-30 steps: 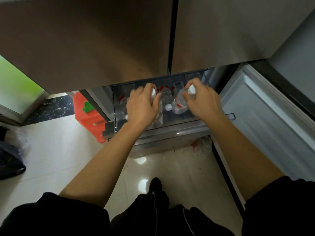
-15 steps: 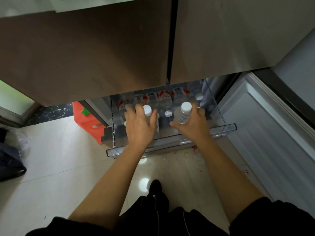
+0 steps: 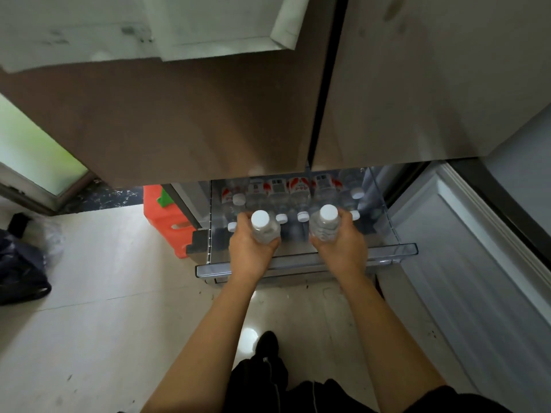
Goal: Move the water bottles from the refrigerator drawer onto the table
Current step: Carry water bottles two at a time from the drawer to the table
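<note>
Clear plastic fills both palms: my left hand [image 3: 249,254] is wrapped round one small transparent water bottle [image 3: 264,229] with a white screw cap, and my right hand [image 3: 343,251] is wrapped round a second white-capped bottle [image 3: 325,225]. Both stand upright with their caps toward me, over the near part of the see-through refrigerator drawer [image 3: 398,252]. Farther in, a row of red-and-white labelled bottles [image 3: 298,190] lies on its side, caps pointing near. The table is out of view. I judge the step to be lifting this pair clear and carrying it off. To do that well, I should raise both straight up until their bases pass the drawer's near rim. My fingers should stay firm on the ribbed bodies, since cold thin plastic may be slick. I should also mind the brown refrigerator doors [image 3: 208,129] overhanging the far side, and turn away without knocking the orange plastic container [image 3: 167,225] on the left.
</note>
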`<control>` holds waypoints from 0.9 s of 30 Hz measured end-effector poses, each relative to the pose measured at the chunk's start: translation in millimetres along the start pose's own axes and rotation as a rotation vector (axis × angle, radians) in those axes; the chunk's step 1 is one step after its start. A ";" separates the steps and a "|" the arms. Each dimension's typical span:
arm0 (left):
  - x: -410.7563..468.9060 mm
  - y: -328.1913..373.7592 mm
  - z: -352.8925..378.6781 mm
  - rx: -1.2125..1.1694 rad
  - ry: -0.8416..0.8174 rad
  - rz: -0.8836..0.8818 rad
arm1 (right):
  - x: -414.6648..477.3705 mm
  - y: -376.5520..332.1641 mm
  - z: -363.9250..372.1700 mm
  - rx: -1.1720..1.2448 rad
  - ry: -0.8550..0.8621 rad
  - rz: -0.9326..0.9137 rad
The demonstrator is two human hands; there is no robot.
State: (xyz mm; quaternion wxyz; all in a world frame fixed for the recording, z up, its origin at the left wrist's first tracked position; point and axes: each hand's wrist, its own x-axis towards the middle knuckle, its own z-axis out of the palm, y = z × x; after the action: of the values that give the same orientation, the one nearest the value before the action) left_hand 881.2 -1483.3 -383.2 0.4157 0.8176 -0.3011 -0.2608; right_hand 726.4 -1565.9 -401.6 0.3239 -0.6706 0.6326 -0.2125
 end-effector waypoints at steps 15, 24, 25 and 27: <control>-180.6 9.2 -117.2 -0.201 0.583 0.184 | -132.7 -44.2 -50.9 0.571 -0.099 -0.594; -328.2 -77.0 -216.1 -0.153 0.901 -0.032 | -279.7 -81.9 8.9 0.491 -0.543 -0.761; -343.1 -86.0 -227.4 -0.144 0.928 -0.052 | -295.5 -85.9 15.2 0.488 -0.577 -0.786; -381.3 -107.5 -255.1 -0.147 1.001 -0.083 | -337.7 -97.9 29.1 0.486 -0.659 -0.853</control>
State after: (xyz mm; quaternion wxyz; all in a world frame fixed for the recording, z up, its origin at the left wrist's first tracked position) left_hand 823.2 -1028.7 -273.7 0.5549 0.8223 -0.0129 0.1260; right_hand 779.4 -1229.1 -311.0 0.5336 -0.8030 0.1065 -0.2433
